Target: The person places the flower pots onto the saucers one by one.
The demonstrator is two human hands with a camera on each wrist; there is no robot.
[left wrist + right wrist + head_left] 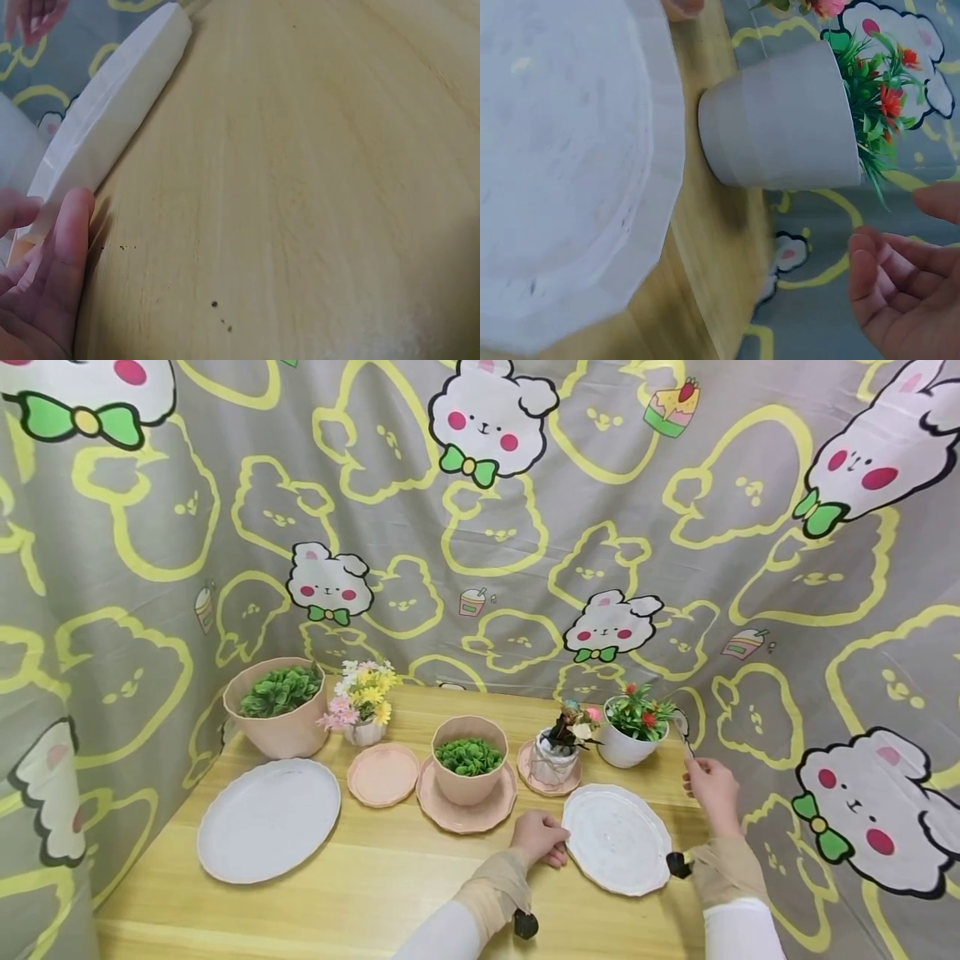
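My left hand (540, 837) pinches the left rim of a white scalloped plate (618, 839) at the table's right side. In the left wrist view the thumb and a finger (73, 232) lie on either side of the rim of the plate (112, 112). My right hand (712, 785) hovers past the plate's far right side, beside a white pot (633, 750) of red flowers and green leaves. In the right wrist view that hand (907, 300) has loosely bent fingers with nothing between them, apart from the pot (780, 120).
Left of the plate, a small wrapped flower pot (553, 762) stands on a pink saucer. A pink pot (468, 785) of greenery sits on another pink plate. Further left are an empty pink saucer (382, 775), a flower pot (365, 732), a large pink planter (281, 732) and a white plate (270, 820).
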